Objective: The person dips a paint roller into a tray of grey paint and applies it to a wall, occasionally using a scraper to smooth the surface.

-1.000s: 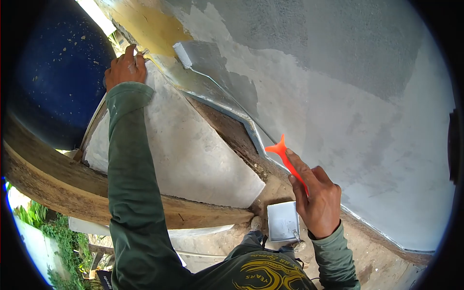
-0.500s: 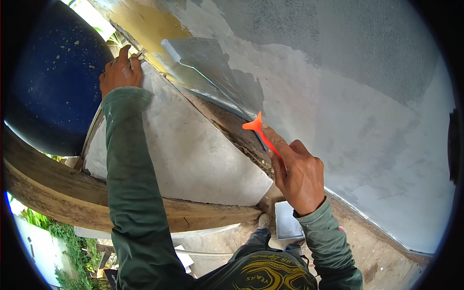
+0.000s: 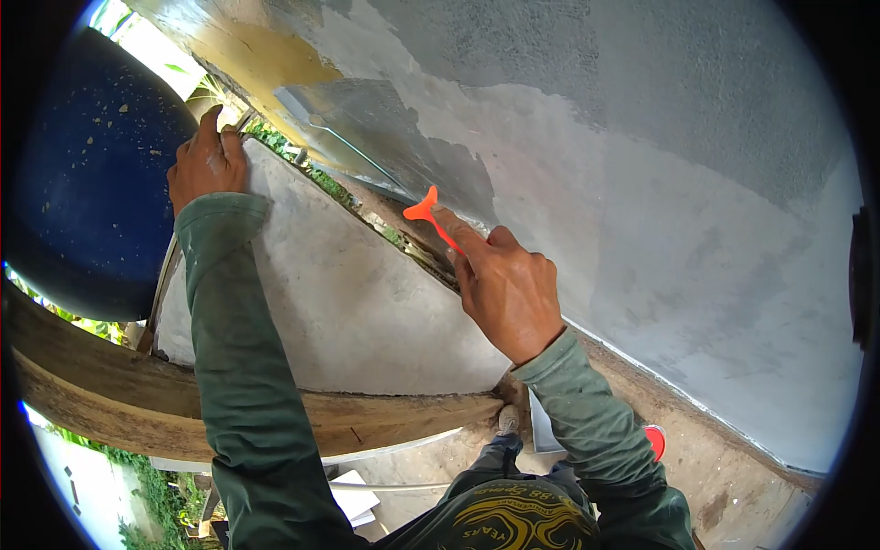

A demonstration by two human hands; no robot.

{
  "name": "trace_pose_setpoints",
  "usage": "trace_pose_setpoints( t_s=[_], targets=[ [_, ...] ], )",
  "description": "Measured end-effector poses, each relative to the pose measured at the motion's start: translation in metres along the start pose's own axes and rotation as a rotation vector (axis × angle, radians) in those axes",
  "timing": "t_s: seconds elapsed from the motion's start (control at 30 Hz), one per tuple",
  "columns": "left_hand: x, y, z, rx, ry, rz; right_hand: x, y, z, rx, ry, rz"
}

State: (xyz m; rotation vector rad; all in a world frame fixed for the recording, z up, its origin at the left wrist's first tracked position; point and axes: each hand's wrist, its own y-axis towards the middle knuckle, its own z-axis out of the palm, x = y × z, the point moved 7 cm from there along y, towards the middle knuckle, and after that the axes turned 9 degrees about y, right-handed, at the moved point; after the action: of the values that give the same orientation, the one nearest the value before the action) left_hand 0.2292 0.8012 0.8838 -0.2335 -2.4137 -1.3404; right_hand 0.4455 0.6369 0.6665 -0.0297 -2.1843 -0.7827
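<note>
The right hand (image 3: 513,298), closed around the orange-handled paint roller (image 3: 423,209), aims its long shaft diagonally up-left.

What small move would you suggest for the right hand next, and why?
I'd probably ease the roller onto the yellow patch: the right hand grips its orange handle, and the roller sits at the patch's edge, with a grey area beside it.

Green sleeves (image 3: 243,344) and a dark shirt with yellow lettering (image 3: 522,518); an orange roller handle (image 3: 423,207); a wall patched in 2 colours, gray and yellow (image 3: 266,57); a blue, pale-flecked drum (image 3: 96,174).
</note>
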Motion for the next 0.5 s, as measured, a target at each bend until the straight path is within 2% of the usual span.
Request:
trace_pose_setpoints(
  t_s=[0.5],
  targets=[
    [0.003,0.001,0.004,0.017,0.034,-0.008,-0.002,0.07,0.068,0.088,0.044,-0.006]
  ],
)
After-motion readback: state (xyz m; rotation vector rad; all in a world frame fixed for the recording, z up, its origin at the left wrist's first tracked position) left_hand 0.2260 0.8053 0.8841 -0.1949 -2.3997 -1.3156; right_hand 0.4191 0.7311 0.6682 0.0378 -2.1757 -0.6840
